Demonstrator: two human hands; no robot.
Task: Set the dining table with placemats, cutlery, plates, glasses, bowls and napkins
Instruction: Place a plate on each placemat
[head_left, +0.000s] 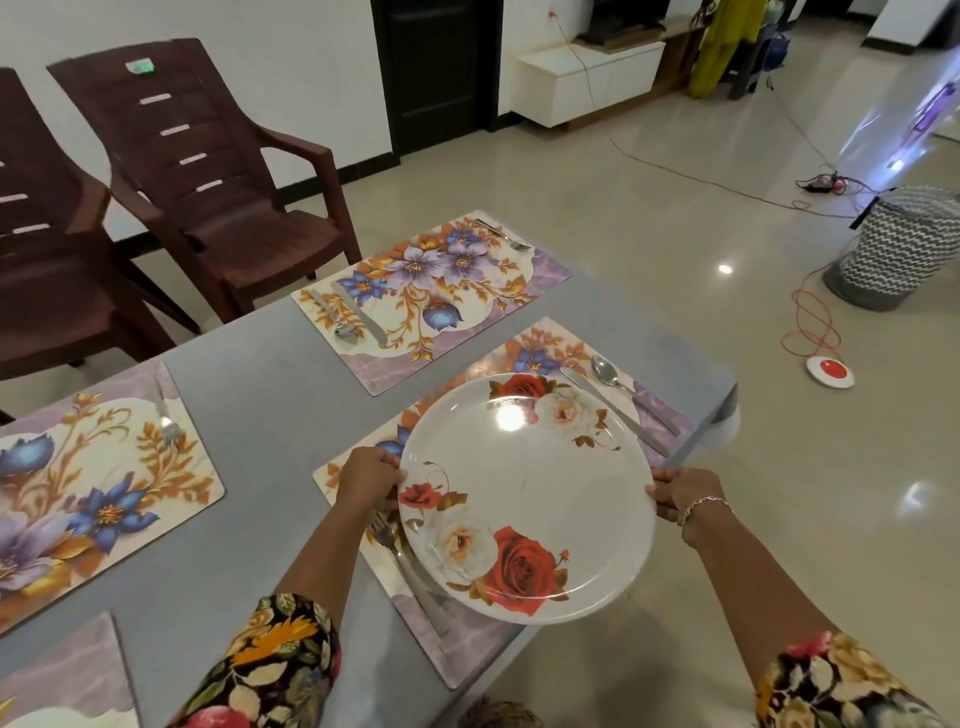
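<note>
- Gripping plate (524, 493) at its left rim with left grip (366, 480), with fingers curled round the edge.
- Gripping the opposite rim with right grip (680, 493), likewise clenched on the edge.
- Located plate over near placemat (545, 343) at the corner of grey worktop (270, 374), with nearer edge overhanging the worktop side; cannot tell whether resting on the mat or raised above it.
- Noted white plate face with red and white roses.
- Found fork (387, 535) on the same mat, partly under the plate's left edge.
- Found knife (613, 410) and spoon (605, 369) side by side at the mat's right end, apart from the plate.
- Logged far placemat (431, 296) carrying cutlery at both ends.
- Logged left placemat (78, 493) with a fork near its far right corner.
- Beyond worktop: two brown chairs (208, 171); zigzag basket (893, 249) on the floor, well apart to the right.
</note>
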